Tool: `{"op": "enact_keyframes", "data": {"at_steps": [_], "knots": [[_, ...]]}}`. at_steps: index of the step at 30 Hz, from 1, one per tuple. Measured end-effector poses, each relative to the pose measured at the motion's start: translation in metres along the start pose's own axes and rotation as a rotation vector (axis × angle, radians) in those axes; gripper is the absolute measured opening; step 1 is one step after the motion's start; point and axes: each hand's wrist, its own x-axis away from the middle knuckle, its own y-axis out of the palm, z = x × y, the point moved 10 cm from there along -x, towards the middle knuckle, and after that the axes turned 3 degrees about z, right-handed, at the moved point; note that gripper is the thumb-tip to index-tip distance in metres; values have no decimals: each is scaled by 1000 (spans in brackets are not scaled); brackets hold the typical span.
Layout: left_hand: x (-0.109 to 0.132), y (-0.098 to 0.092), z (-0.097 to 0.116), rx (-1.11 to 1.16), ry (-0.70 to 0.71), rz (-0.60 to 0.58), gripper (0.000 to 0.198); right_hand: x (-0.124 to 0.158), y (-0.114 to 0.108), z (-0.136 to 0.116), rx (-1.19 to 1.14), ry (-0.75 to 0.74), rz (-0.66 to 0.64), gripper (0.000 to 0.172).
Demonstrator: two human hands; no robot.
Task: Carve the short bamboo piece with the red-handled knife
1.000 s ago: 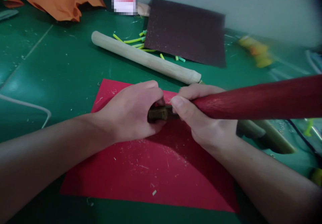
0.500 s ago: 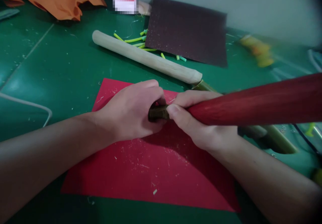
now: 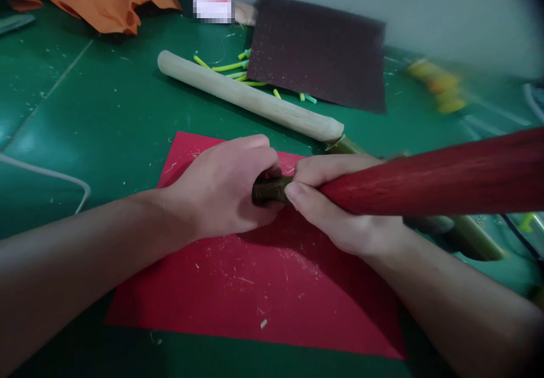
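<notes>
My left hand (image 3: 229,185) is curled round a short, dark olive-brown bamboo piece (image 3: 270,191), whose near end shows between thumb and fingers. My right hand (image 3: 340,213) closes where this piece meets a thick red stick (image 3: 450,177), with the thumb laid along the join. From there the stick slants up toward me and leaves the picture at the right. Whether the dark piece and the stick are one body is hidden by my fingers. Both hands are above a red sheet (image 3: 263,287) dusted with pale shavings.
A pale peeled rod (image 3: 250,97) lies behind the hands, its right end by a green bamboo tube (image 3: 344,144). Further back are a dark sheet (image 3: 318,55), yellow-green tube bits (image 3: 229,67) and crumpled orange paper (image 3: 106,1). Another bamboo piece (image 3: 480,239) lies right.
The view has shifted very slightly, and the red stick's right part sits a little lower. Both hands keep the same grip and place.
</notes>
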Motion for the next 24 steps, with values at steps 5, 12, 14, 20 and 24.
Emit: {"op": "enact_keyframes", "data": {"at_steps": [5,12,14,20,24], "knots": [[-1,0,0,10,-7,-21,18,-1,2,-11,113,-63,-59,27],[-3,-1,1,26,27,6,19,3,-5,-2,30,-14,73,27],[-2,-5,3,17,50,44,18,5,-11,4,-16,8,165,25],[0,-3,8,-38,88,-12,11,5,-19,8,-44,7,261,25],[-2,-3,4,-32,68,20,19,2,-16,10,-35,31,197,30]]}}
